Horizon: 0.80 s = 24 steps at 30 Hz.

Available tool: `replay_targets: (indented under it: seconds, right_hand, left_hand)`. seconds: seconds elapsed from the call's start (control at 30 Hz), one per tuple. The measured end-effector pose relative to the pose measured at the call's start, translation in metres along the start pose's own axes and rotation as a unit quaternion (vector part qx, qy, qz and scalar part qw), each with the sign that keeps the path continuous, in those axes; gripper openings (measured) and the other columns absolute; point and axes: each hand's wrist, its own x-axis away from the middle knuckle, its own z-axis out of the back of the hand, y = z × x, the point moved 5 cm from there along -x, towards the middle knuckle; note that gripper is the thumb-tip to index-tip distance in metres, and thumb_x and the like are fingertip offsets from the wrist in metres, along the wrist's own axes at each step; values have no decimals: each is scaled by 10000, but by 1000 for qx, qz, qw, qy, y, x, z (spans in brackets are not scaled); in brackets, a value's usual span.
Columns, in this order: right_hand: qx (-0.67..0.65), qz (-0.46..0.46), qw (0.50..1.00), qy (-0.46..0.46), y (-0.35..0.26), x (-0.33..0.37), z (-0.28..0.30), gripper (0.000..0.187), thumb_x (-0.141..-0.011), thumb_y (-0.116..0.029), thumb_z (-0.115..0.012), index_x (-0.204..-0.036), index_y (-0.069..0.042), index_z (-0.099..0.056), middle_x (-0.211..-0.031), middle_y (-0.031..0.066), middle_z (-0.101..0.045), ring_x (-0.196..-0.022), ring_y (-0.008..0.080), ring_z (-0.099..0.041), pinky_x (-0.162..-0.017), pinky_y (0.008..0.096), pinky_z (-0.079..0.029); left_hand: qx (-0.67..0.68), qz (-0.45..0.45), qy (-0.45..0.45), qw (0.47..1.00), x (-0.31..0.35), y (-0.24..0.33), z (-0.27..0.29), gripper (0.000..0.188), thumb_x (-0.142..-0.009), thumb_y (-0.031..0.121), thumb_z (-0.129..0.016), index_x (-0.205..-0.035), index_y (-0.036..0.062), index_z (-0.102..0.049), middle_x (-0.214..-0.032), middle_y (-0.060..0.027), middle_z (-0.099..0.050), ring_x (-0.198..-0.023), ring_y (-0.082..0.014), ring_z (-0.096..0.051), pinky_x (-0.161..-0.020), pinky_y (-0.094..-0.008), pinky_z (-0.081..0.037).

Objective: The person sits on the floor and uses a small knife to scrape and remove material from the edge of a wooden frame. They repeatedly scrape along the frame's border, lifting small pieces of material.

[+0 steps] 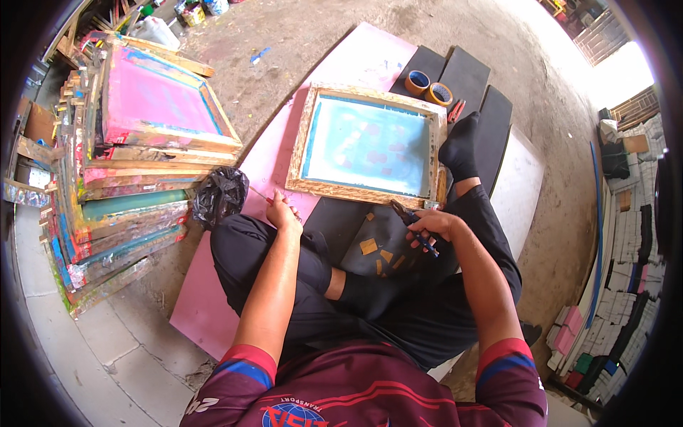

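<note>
A wooden-framed printing screen [370,146] with pale blue mesh lies flat in front of me, its near edge toward my lap. Just off its near left corner, my left hand [284,213] is closed on a slim screwdriver [260,193]; its thin shaft points left and a bit of red handle shows. My right hand [435,225], by the near right corner, grips a pair of pliers [403,211] with dark jaws and blue handles. The jaws are close to the frame's corner; whether they touch it I cannot tell.
Stacked used screens [163,107] stand at left, beside a black plastic bag [219,196]. Two tape rolls [417,82] and a red-handled tool [456,111] sit beyond the frame on dark sheets [466,71]. Small brown scraps [368,246] lie near my lap. A pink board [203,306] is underneath.
</note>
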Motion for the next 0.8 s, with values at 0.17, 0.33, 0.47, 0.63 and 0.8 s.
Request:
replay_targets:
  seconds: [0.17, 0.33, 0.47, 0.63, 0.8]
  right_hand:
    - [47, -50, 997, -25, -19, -1, 16, 346, -1035, -225, -562, -1295, -26, -449, -1005, 147, -714, -848, 252, -750, -598, 401, -631]
    - [153, -23, 984, 88, -11, -7, 5, 349, -1035, -334, -584, -1102, 8, -552, -790, 90, -682, -571, 177, -666, -439, 331, -536]
    - [224, 48, 950, 214, 5, -15, -11, 402, -1016, -353, -607, -897, 31, -596, -681, 72, -621, -472, 141, -598, -385, 321, -472]
    - [266, 156, 863, 399, 24, -23, -27, 477, -949, -420, -665, -1024, 52, -645, -937, 302, -689, -1028, 506, -624, -857, 544, -501]
    - [233, 158, 879, 384, 26, -18, -31, 437, -956, -402, -653, -1017, 32, -651, -912, 281, -693, -964, 478, -660, -808, 522, -518]
  left_hand:
    - [-9, -23, 4, 1000, -6, -2, 1, 326, -997, 392, -630, -886, 98, -544, -692, 2, -515, -452, -119, -442, -387, -293, -334]
    - [-24, -15, -2, 1000, 12, 5, -6, 358, -1003, 408, -616, -868, 90, -524, -649, -2, -497, -431, -122, -438, -370, -294, -330]
    - [-31, -18, -14, 999, 11, 3, -6, 342, -999, 404, -622, -894, 92, -530, -693, -4, -517, -445, -122, -444, -375, -295, -332]
    - [-17, -9, -34, 999, 5, -1, -5, 304, -989, 395, -635, -951, 107, -548, -775, -6, -561, -459, -119, -448, -382, -295, -328]
    - [-44, -21, -102, 994, 17, -3, -11, 253, -951, 306, -705, -919, 99, -564, -720, -8, -550, -437, -110, -462, -378, -285, -364]
